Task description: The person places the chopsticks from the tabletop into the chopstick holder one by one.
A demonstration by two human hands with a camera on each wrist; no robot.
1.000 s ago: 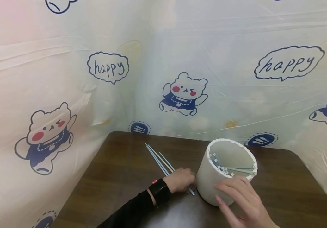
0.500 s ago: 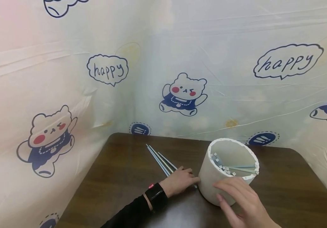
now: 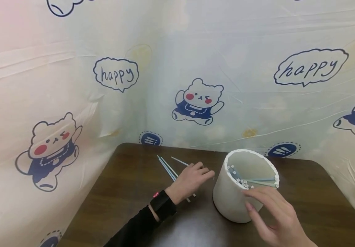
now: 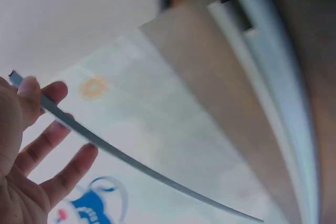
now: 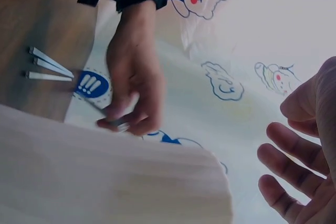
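My left hand [image 3: 191, 181] is raised over the table, left of a white round bucket [image 3: 230, 202]. It pinches one thin blue-grey chopstick [image 4: 157, 178] near its thick end between thumb and fingers; the other fingers are spread. Below it, several blue and pale green chopsticks [image 3: 168, 167] lie on the table, partly covered by the hand. Inside the bucket, more chopsticks [image 3: 262, 183] lean with their square ends at the rim. My right hand [image 3: 277, 211] hovers at the bucket's near right side, fingers loosely bent, with nothing in it. Whether it touches the bucket I cannot tell.
The dark wooden table [image 3: 128, 171] has rounded far corners. A pale sheet [image 3: 248, 51] printed with bears and "happy" bubbles hangs behind it and at both sides. A black band [image 3: 163, 206] sits round the left wrist.
My left hand has lifted one chopstick off the pile beside the bucket and drawn back from the bucket's side. The right hand has shifted slightly right.
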